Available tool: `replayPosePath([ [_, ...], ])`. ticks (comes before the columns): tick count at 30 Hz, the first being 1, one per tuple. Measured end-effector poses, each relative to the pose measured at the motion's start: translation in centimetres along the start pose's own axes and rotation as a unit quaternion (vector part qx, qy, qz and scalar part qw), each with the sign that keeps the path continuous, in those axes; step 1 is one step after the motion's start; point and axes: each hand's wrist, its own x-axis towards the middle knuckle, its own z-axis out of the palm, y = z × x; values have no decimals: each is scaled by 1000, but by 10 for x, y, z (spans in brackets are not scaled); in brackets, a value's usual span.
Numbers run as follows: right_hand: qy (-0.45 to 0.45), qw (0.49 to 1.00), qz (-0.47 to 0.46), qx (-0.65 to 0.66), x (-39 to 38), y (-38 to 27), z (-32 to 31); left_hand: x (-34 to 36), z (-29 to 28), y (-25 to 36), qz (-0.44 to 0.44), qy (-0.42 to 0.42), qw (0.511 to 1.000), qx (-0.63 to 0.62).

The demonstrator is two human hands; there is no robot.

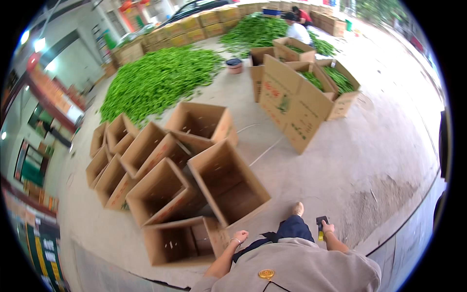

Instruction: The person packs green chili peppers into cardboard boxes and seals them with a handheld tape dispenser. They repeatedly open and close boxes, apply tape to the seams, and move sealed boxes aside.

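My right hand (pixel 328 227) is closed around a black and yellow hand tool (pixel 321 228), held low by my right leg; its exact kind is too small to make out. My left hand (pixel 241 236), with a bracelet at the wrist, hangs by my left thigh with its fingers curled and nothing visible in them. Nearest to it is an open cardboard box (pixel 182 243) tipped on its side. Just beyond, a taller open box (pixel 228 185) stands tilted, its inside bare. Several more open cardboard boxes (pixel 158 190) crowd together on my left.
A large printed cardboard piece (pixel 292 104) stands before boxes holding long green peppers (pixel 339 80). Two pepper heaps (pixel 160 80) cover the floor farther off, with a bucket (pixel 234 66) between. People crouch at the far heap; stacked cartons (pixel 194 29) line the back. Someone stands at left.
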Motion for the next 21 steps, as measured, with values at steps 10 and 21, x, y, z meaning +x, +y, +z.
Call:
replayPosePath([
  [10,75,982,91,148,224,-32,-129,181,73,401,106,-69,989,-79],
  [21,26,950,76,302,326,-226,-150,432,-14,778,72,-11,976,-204],
])
